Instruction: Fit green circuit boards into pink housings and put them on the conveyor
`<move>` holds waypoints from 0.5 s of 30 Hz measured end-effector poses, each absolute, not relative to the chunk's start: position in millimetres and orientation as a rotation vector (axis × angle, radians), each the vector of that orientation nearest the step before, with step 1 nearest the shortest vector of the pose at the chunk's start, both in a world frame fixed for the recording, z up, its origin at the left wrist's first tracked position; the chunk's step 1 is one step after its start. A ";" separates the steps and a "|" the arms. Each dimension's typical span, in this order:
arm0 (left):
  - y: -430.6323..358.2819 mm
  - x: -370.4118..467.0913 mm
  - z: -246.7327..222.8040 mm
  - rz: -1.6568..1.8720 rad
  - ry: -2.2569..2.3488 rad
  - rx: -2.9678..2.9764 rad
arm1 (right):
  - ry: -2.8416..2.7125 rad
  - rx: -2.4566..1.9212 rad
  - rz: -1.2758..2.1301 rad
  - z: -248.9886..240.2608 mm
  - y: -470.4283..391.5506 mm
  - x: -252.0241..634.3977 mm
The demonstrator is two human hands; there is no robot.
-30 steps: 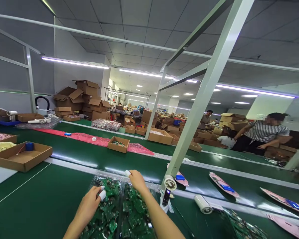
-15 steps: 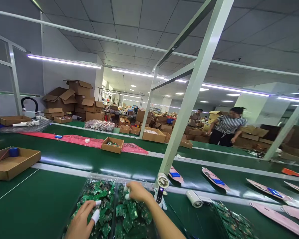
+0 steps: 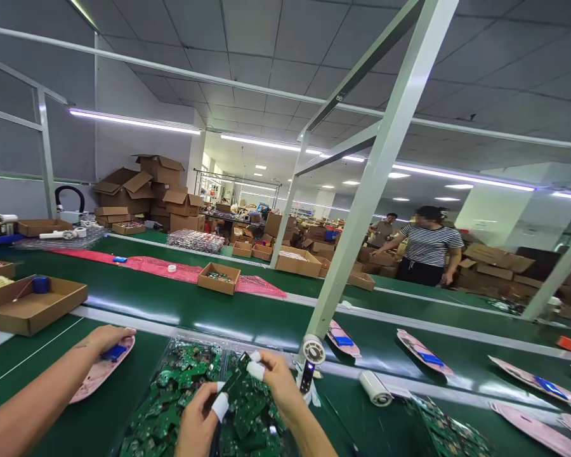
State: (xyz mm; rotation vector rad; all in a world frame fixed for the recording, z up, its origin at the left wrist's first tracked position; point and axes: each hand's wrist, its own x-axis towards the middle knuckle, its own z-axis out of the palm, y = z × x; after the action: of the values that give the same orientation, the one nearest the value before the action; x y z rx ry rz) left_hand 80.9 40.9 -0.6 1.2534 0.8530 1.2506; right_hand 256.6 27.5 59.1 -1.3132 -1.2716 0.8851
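Observation:
Both my hands are over a pile of green circuit boards (image 3: 171, 387) in clear plastic trays at the bottom centre. My right hand (image 3: 276, 377), with white covers on its fingertips, pinches the upper end of a dark green circuit board (image 3: 238, 374). My left hand (image 3: 202, 412), also with white fingertip covers, has its thumb and fingers closed at the lower end of that same board. To the left, another person's hand (image 3: 109, 339) holds a pink shell (image 3: 107, 374) with a blue part on it.
Pink shells (image 3: 423, 352) with blue parts lie to the right. A white cylinder (image 3: 375, 388) and a white handheld device (image 3: 313, 350) sit right of my hands, near a slanted post (image 3: 361, 209). An open cardboard box (image 3: 33, 304) stands left; a person in stripes (image 3: 428, 247) stands beyond.
My hands have come together on a circuit board lifted from the pile. Another person's arm has entered at the left with a pink shell. The striped-shirted person has straightened and stretched out an arm.

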 end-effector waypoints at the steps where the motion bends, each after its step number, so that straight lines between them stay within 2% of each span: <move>1: 40.8 78.7 1.8 1.256 0.846 1.258 | -1.266 -1.311 0.918 59.8 23.2 252.0; 7: 41.1 50.6 10.7 1.200 0.832 1.236 | -1.286 -1.289 1.097 61.7 12.9 236.0; 15: 42.3 28.8 17.1 1.116 0.760 0.943 | -1.066 -1.056 1.342 37.9 27.3 199.2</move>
State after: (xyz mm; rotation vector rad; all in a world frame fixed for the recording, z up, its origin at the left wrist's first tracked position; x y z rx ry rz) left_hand 28.8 42.3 17.1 0.9431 0.7596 1.1158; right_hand 199.2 27.3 37.9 -1.0559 -1.0659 1.3425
